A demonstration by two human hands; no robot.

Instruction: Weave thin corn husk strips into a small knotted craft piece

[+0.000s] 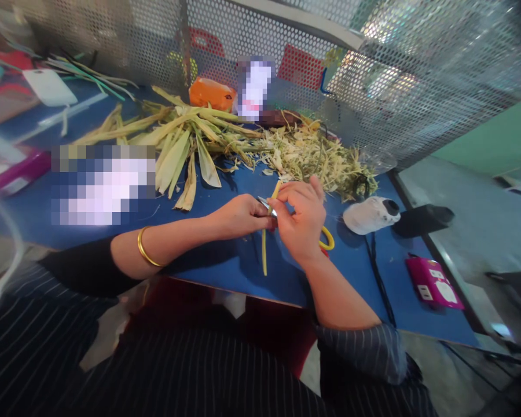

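Observation:
A thin, pale yellow plant strip (pixel 264 255) crosses between my hands, its lower end hanging over the blue table. My left hand (pixel 243 216), reaching in from the left, is closed, with thumb and fingers pinching the strip. A silver blade (pixel 267 207) lies against the strip at my fingertips. My right hand (pixel 301 217) is closed around the blade part of what look like scissors; a yellow handle loop (pixel 327 238) shows beyond the palm, with a bit of red below it. The middle of the scissors is hidden by the right hand.
Behind my hands lie long dry leaves (pixel 178 145) and a heap of shredded trimmings (pixel 312 153). To the right are a white thread cone (pixel 371 215), a black cone (pixel 423 220) and a magenta pack (pixel 434 282). A perforated metal screen (pixel 260 35) borders the back.

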